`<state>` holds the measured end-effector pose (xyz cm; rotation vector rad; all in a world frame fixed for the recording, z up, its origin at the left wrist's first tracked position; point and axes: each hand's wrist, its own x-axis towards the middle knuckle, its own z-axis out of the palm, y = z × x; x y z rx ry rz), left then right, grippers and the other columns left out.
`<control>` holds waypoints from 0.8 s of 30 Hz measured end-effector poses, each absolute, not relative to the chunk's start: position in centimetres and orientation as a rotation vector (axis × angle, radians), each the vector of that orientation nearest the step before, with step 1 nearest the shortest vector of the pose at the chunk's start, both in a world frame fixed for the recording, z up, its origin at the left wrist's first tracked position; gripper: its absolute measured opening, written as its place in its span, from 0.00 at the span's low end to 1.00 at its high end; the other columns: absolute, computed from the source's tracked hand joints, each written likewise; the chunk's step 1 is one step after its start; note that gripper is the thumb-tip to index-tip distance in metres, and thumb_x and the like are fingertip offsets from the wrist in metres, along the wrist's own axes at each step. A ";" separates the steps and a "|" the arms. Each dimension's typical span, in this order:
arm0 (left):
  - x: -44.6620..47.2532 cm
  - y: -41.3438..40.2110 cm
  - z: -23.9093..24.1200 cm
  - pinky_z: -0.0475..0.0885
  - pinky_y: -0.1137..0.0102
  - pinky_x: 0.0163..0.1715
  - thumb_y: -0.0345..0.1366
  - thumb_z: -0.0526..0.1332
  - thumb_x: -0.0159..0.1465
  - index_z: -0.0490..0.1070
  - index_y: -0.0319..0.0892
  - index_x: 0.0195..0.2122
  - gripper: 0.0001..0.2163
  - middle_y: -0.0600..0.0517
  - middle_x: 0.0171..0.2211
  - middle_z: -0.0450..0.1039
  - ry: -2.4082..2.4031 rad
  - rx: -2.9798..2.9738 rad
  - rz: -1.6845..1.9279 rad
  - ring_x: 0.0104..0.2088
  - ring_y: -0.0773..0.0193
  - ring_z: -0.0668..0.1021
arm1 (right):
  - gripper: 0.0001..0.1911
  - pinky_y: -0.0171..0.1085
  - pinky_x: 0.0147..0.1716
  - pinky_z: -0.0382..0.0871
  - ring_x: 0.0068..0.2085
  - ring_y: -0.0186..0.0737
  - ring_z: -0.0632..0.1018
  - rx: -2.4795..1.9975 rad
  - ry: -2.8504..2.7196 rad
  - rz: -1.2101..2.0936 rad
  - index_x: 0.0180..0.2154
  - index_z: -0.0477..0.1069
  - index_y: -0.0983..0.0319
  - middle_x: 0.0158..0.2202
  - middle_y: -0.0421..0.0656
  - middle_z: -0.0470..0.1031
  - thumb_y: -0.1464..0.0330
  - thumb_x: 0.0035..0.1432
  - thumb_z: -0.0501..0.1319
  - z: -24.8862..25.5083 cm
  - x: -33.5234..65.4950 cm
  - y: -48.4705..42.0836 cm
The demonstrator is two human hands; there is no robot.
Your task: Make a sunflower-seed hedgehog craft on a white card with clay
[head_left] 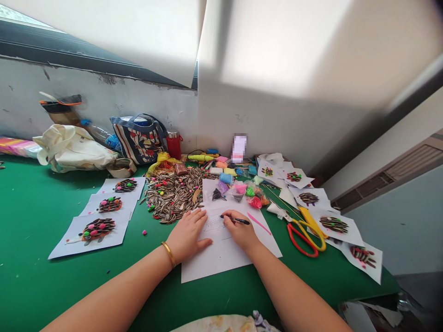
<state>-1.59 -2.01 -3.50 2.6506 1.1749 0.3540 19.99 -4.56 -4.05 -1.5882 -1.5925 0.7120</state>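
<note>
A sheet of white paper (221, 263) lies in front of me on the green table, with a dotted drawing (213, 224) in dark ink near its middle. My left hand (189, 235) rests flat on the sheet's left side, fingers stretched out, a gold bangle (168, 254) at the wrist. Between the fingers of my right hand (240, 233) is a black pen (242, 221), its tip at the drawing. A pink strip (259, 223) lies on the paper to the right of that hand. Just beyond my left hand spreads a heap of striped sunflower seeds (173, 196).
Seed-covered hedgehog pictures on paper lie left (98, 230) and right (334, 225). Scissors with red and yellow handles (304, 237) sit right of my sheet. Behind are bags of coloured clay (238, 190), a propped phone (238, 148), a red bottle (173, 145) and a patterned bag (140, 138).
</note>
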 end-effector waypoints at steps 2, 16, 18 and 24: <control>-1.6 -2.0 -3.5 0.51 0.51 0.65 0.50 0.64 0.57 0.64 0.42 0.60 0.31 0.43 0.64 0.60 1.177 2.652 0.347 0.65 0.48 0.59 | 0.12 0.38 0.39 0.69 0.37 0.40 0.77 -1.596 -1.595 0.708 0.40 0.74 0.57 0.34 0.39 0.78 0.63 0.60 0.53 -4.0 19.9 -4.5; -1.7 -1.9 -3.9 0.51 0.50 0.65 0.50 0.64 0.57 0.64 0.43 0.60 0.31 0.43 0.64 0.60 1.169 2.661 0.373 0.65 0.48 0.60 | 0.13 0.39 0.40 0.70 0.37 0.41 0.77 -1.596 -1.570 0.675 0.41 0.74 0.57 0.35 0.40 0.78 0.62 0.61 0.53 -4.3 20.2 -4.5; -1.7 -1.9 -3.9 0.51 0.50 0.65 0.50 0.64 0.57 0.64 0.44 0.60 0.31 0.43 0.64 0.60 1.163 2.654 0.387 0.65 0.48 0.60 | 0.13 0.39 0.40 0.70 0.38 0.41 0.77 -1.602 -1.576 0.672 0.41 0.74 0.56 0.35 0.40 0.78 0.62 0.61 0.53 -4.3 20.1 -4.5; -1.7 -1.9 -3.8 0.51 0.51 0.65 0.50 0.64 0.57 0.64 0.43 0.60 0.31 0.43 0.64 0.59 1.168 2.654 0.364 0.65 0.48 0.59 | 0.13 0.38 0.39 0.69 0.37 0.40 0.77 -1.612 -1.580 0.683 0.41 0.74 0.56 0.33 0.39 0.78 0.62 0.60 0.53 -4.0 20.0 -4.5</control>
